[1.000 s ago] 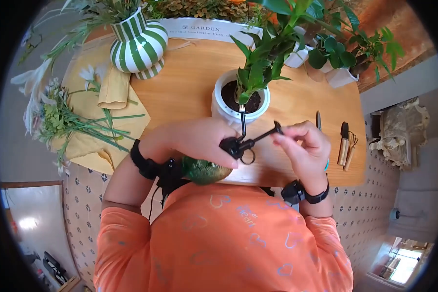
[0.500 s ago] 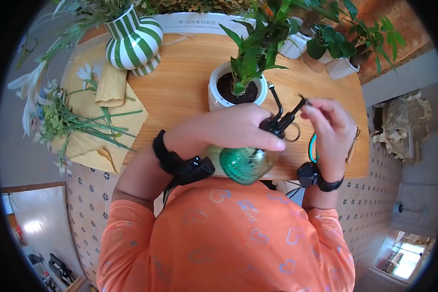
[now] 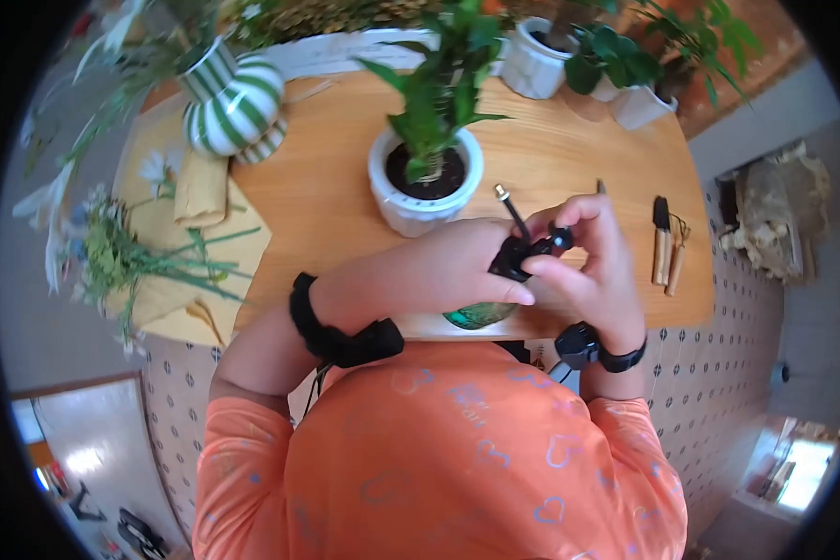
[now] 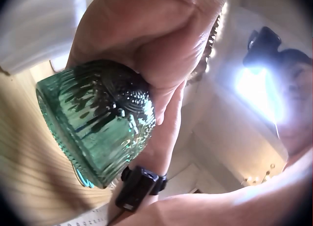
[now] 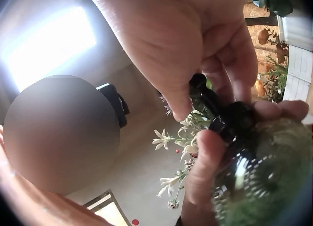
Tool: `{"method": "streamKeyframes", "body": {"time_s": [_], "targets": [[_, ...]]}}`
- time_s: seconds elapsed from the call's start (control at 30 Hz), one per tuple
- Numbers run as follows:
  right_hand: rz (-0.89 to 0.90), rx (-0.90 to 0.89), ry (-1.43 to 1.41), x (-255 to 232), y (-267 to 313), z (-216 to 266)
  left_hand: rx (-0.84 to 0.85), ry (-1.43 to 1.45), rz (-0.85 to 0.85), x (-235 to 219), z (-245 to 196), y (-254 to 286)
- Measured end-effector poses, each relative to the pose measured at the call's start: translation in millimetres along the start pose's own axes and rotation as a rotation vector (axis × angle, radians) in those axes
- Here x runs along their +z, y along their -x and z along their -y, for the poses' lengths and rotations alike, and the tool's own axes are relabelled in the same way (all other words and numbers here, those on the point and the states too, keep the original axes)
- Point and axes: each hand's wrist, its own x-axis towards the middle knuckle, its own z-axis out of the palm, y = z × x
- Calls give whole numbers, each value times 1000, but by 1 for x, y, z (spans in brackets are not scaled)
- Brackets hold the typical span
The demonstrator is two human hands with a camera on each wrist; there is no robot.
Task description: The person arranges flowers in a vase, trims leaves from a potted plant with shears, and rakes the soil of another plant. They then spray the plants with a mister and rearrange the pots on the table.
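Observation:
A green ribbed glass plant mister with a black pump top is held between both hands. My left hand grips it round the neck, its glass body mostly hidden under that hand in the head view. My right hand pinches the knob of the black pump plunger between thumb and fingers; the plunger stands close in to the top. The mister's thin spout, with a brass nozzle, points up and away, just right of a white pot of soil with a leafy green plant.
A green-and-white striped vase stands at the back left. Cut flowers lie on brown wrapping paper at the left. Small garden tools lie at the right, and more potted plants stand behind.
The mister has moved right, its nozzle away from the plant's base. The plunger, long and drawn out earlier, is pushed in, with the right hand closer to the left.

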Motion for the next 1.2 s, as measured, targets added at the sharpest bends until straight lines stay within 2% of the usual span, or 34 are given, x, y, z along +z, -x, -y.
{"method": "streamKeyframes", "body": {"time_s": [0.03,0.1,0.13,0.17,0.2,0.23,0.27,0.33,0.37,0.43,0.47,0.53,0.57,0.63,0.73,0.87,0.93,1.1,1.17,1.2], "targets": [[-24,8,123,3,3,5,21,-8,34,3,2,-4],[-150,-103,222,8,9,3,206,35,-121,10,6,-15],[-202,-156,276,7,12,5,139,-96,-102,9,-1,-18],[-249,-205,335,4,14,6,134,-51,-118,15,8,-24],[-313,-238,311,2,16,5,187,-68,-125,15,-2,-28],[-379,-272,418,-7,20,6,238,-84,-140,14,-13,-31],[-495,-210,426,-17,25,0,265,-84,-102,15,-16,-32],[-717,-120,443,-43,31,-14,339,-339,-331,15,-17,-27],[-824,-95,456,-62,32,-20,351,-336,-320,11,-17,-20],[-965,-37,435,-91,34,-37,210,-151,-162,-5,-20,-1],[-975,0,520,-102,35,-40,212,-151,-158,-13,-25,9],[-989,58,642,-118,37,-52,7,43,-51,-27,-31,27],[-996,77,680,-124,39,-63,4,42,-50,-28,-25,35],[-993,113,697,-131,43,-81,-22,203,-210,-27,-14,52],[-973,203,750,-129,43,-98,-36,185,-285,-28,-9,69],[-948,234,733,-130,44,-115,-64,137,-326,-37,-2,85],[-953,255,751,-129,45,-121,-61,196,-415,-38,4,89],[-933,249,555,-131,48,-125,-50,269,-459,-43,26,92],[-909,273,590,-132,50,-128,-35,292,-448,-44,30,90],[-964,227,806,-124,45,-116,-24,324,-445,-46,34,91]]}}
